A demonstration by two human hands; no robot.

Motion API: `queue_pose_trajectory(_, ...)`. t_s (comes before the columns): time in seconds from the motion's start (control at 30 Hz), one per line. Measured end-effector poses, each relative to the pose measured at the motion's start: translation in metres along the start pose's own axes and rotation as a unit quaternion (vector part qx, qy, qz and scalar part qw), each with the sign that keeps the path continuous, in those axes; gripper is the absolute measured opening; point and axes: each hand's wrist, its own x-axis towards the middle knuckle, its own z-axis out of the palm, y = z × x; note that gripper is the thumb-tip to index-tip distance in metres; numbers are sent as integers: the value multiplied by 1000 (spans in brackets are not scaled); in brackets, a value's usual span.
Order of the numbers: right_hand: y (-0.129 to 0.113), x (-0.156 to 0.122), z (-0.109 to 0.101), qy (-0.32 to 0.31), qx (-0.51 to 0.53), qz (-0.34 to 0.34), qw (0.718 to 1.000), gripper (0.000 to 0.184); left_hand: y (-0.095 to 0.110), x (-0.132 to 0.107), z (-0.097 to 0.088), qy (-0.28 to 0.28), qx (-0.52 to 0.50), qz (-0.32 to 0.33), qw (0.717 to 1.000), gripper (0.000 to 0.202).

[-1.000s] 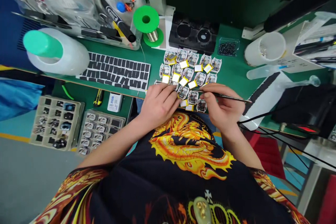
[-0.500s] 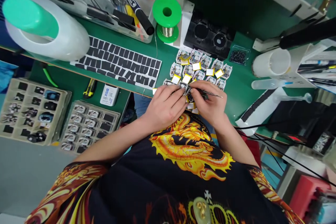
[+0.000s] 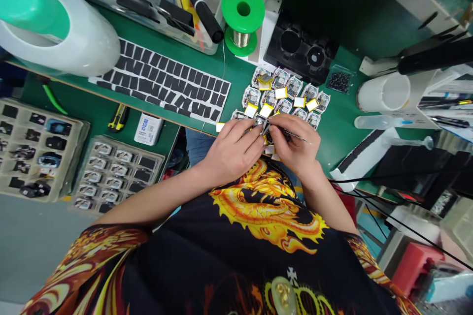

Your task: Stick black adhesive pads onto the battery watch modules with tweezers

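My left hand (image 3: 232, 146) pinches a small foil-wrapped module (image 3: 261, 124) at the near edge of a tight cluster of similar silver modules (image 3: 284, 96), many with yellow-edged white labels. My right hand (image 3: 293, 140) grips slim dark-handled pointed tweezers (image 3: 291, 134), and their tip reaches the same module between my fingers. My fingers hide most of that module, and the nearest modules lie partly under my hands. The cluster rests directly on the green work mat (image 3: 343, 133).
A sheet of black foam pads (image 3: 162, 78) lies left of the cluster. Behind stand a green solder spool (image 3: 242, 19) and a black fixture (image 3: 299, 42). Two parts trays (image 3: 114, 172) sit lower left, and a white cup (image 3: 384, 92) stands right.
My hands have drawn closer together, and the tweezer tip has moved in from the right to the module in my left fingers. The whole view has shifted slightly as my head moved.
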Motion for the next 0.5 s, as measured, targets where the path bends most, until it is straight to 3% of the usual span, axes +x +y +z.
queue_pose_trajectory(0.23, 3, 6, 1, -5, 11, 10, 1000, 16, 3, 1, -2, -15, 28, 2, 999, 27)
queue_pose_trajectory(0.5, 5, 13, 3, -2, 134, 181, 974, 18, 7, 8, -5, -9, 35, -10, 999, 23)
